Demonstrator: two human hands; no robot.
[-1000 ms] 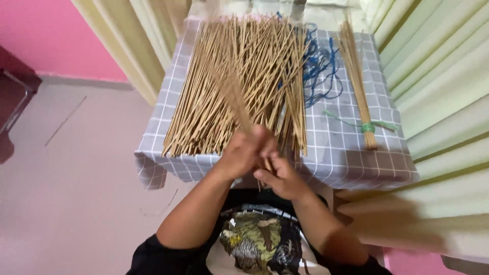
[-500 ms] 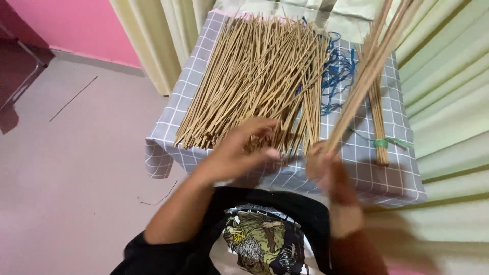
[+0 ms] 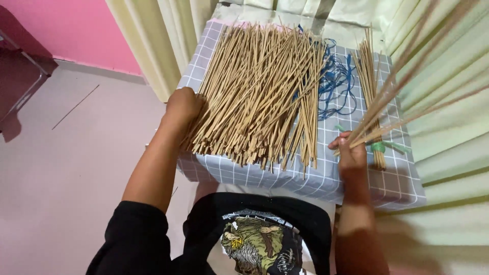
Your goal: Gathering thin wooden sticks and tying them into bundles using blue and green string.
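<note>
A big loose pile of thin tan sticks [image 3: 260, 91] covers a small table with a grey checked cloth [image 3: 326, 178]. My left hand [image 3: 182, 106] rests closed against the pile's left side, fingers buried in the sticks. My right hand [image 3: 351, 152] grips a bunch of sticks [image 3: 402, 86] that fans up and to the right, blurred by motion. A tied bundle of sticks [image 3: 371, 86] with a green band lies on the cloth just beyond that hand.
Blue strings [image 3: 336, 84] lie tangled between the pile and the tied bundle. Pale green curtains [image 3: 448, 132] hang behind and to the right of the table. A pink wall [image 3: 61, 30] and dark furniture [image 3: 20, 76] stand at the left above a pinkish floor.
My hands were together at the pile's front edge. The right hand lifted a bunch of sticks out to the right, and the left hand slid to the pile's left side.
</note>
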